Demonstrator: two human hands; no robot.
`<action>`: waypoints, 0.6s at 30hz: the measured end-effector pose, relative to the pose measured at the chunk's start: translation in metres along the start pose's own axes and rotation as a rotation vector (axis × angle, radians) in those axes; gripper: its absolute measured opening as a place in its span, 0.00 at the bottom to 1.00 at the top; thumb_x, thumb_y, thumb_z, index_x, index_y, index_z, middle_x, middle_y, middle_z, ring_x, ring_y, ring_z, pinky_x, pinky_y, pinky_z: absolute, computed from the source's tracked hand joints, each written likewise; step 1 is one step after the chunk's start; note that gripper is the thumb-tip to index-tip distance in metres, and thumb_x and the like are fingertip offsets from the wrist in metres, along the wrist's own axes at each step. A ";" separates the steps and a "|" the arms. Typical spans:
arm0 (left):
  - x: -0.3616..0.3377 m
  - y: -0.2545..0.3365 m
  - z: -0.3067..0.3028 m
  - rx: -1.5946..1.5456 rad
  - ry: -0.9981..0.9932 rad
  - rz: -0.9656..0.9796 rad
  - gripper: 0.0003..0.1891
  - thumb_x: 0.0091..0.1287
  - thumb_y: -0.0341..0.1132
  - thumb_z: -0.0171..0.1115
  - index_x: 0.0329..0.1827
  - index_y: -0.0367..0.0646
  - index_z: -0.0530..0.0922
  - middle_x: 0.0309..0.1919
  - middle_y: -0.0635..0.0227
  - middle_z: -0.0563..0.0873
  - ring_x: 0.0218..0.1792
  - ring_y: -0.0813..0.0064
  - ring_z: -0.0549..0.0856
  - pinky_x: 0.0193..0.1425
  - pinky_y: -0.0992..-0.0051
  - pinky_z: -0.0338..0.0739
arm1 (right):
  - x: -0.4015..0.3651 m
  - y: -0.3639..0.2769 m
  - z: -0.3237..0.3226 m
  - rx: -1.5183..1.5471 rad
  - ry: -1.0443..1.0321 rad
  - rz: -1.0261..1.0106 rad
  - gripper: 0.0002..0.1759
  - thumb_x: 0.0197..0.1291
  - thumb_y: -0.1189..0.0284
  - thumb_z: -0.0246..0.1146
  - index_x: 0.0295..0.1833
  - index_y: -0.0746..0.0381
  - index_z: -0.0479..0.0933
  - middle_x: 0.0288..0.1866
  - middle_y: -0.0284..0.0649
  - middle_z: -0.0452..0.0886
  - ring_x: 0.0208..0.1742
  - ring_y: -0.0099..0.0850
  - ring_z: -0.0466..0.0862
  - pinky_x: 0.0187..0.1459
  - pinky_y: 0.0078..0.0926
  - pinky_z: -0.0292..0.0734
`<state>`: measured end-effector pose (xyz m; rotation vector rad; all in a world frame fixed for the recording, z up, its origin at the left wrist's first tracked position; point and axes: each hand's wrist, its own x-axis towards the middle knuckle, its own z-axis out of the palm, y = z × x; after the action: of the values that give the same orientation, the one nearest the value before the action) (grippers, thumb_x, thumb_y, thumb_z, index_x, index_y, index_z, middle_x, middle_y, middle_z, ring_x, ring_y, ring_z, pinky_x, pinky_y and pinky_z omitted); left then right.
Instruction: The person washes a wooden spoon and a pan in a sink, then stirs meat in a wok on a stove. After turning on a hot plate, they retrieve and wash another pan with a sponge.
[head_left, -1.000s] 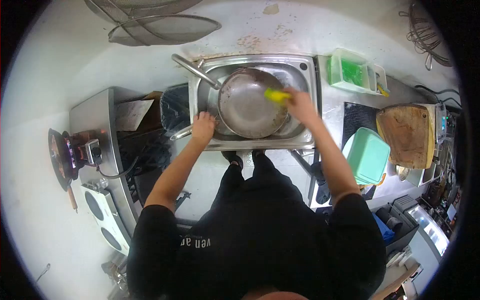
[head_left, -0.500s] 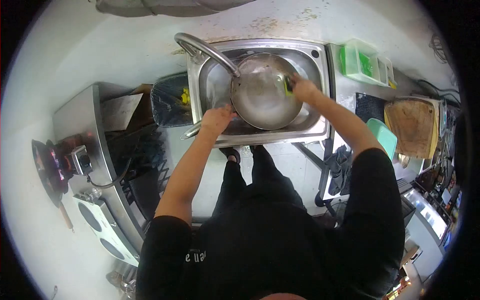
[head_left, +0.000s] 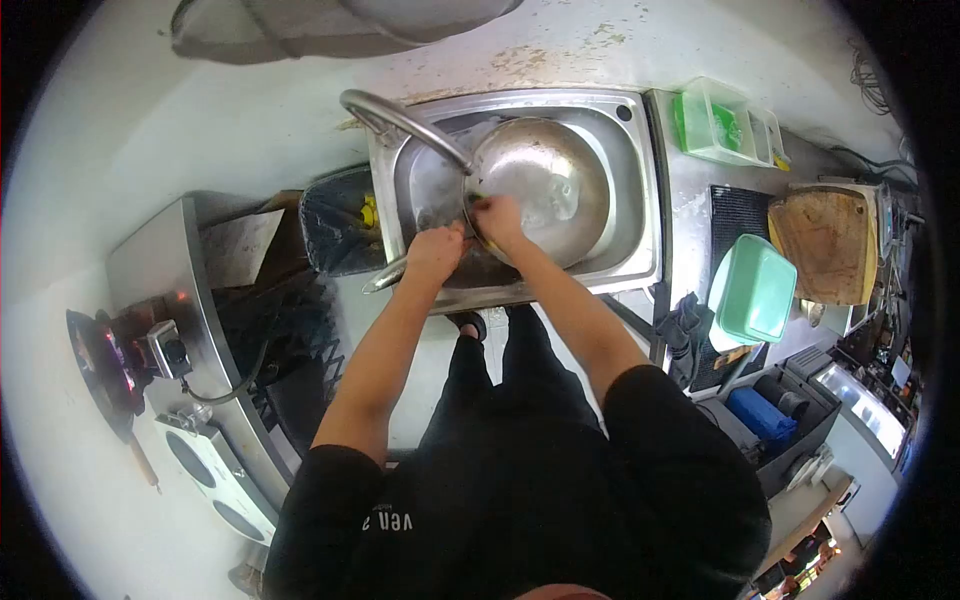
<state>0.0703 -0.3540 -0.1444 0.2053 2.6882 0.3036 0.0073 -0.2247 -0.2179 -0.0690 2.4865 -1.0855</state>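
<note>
A large round metal wok (head_left: 545,185) lies tilted in the stainless steel sink (head_left: 640,235), with foamy water inside it. My left hand (head_left: 438,252) is closed at the wok's lower left edge, beside a metal handle (head_left: 385,276) that sticks out over the sink's front left corner. My right hand (head_left: 497,218) is pressed to the left part of the wok's inside, fingers curled on a scrubbing sponge (head_left: 476,198); only a bit of its green shows. Above the wok's left rim hangs the end of the curved faucet (head_left: 410,125).
Left of the sink stands a black-lined bin (head_left: 335,225) with something yellow. On the right counter are a clear plastic container (head_left: 720,125), a green tub (head_left: 760,290) and a wooden board (head_left: 822,245). A burner with a dark pan (head_left: 95,365) is at far left.
My right hand has moved left with the sponge, from the wok's right side to its left edge near my left hand. More foam shows in the wok. My left hand stays at the edge.
</note>
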 end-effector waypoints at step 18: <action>-0.005 0.000 0.013 0.050 -0.064 -0.055 0.20 0.64 0.52 0.52 0.40 0.40 0.70 0.26 0.56 0.83 0.30 0.58 0.85 0.31 0.62 0.80 | 0.101 0.015 -0.013 0.497 0.529 0.066 0.09 0.49 0.71 0.64 0.37 0.63 0.79 0.33 0.50 0.82 0.35 0.42 0.82 0.40 0.32 0.75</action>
<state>0.0804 -0.3529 -0.1541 0.1531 2.6346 0.2091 -0.0874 -0.2261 -0.2573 0.5023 2.5291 -1.8466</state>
